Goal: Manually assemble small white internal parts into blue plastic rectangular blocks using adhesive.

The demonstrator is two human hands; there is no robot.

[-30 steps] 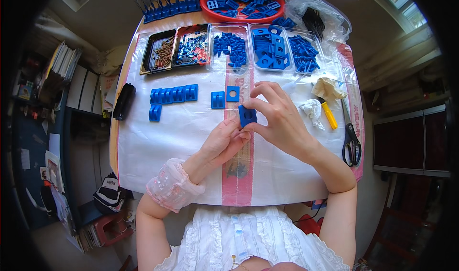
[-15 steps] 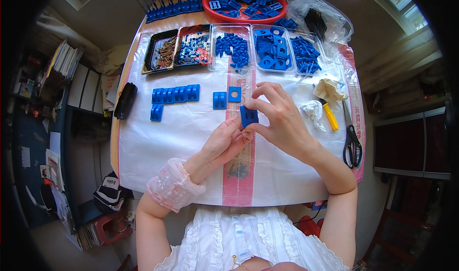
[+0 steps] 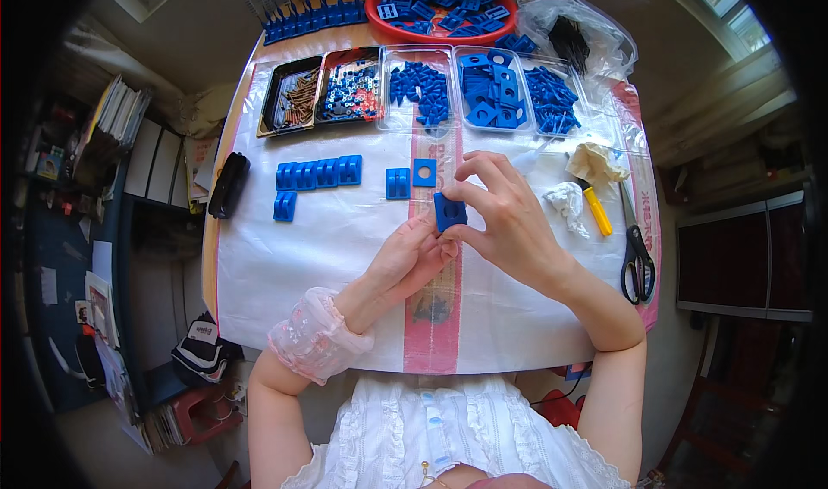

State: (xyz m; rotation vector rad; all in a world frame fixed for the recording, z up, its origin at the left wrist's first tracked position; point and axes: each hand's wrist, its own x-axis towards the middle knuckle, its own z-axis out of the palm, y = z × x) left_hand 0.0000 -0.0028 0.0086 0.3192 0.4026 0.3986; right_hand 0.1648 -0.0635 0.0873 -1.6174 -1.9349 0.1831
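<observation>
Between both hands, above the middle of the table, is a blue square plastic plate [image 3: 450, 212] with a round hole. My right hand [image 3: 500, 215] pinches its upper and lower edges with finger and thumb. The fingertips of my left hand [image 3: 414, 254] close on its left side, and part of them is hidden behind it. Just beyond lie a flat blue plate with a hole [image 3: 423, 172] and a blue ridged block [image 3: 398, 184]. Farther left stands a row of similar blue blocks [image 3: 317, 172], with a single blue block [image 3: 285, 206] in front of it.
Trays of screws [image 3: 300, 101], nuts [image 3: 347, 92], small blue cones [image 3: 417, 88], blue plates [image 3: 493, 92] and blue pieces [image 3: 552, 101] line the back. Behind is a red basin [image 3: 371, 10]. A yellow-handled screwdriver [image 3: 597, 213] and scissors [image 3: 637, 265] lie right; a black case [image 3: 228, 184] lies left.
Hardly anything differs. The whole view has shifted by a few pixels, while both hands keep the same grip on the blue plate.
</observation>
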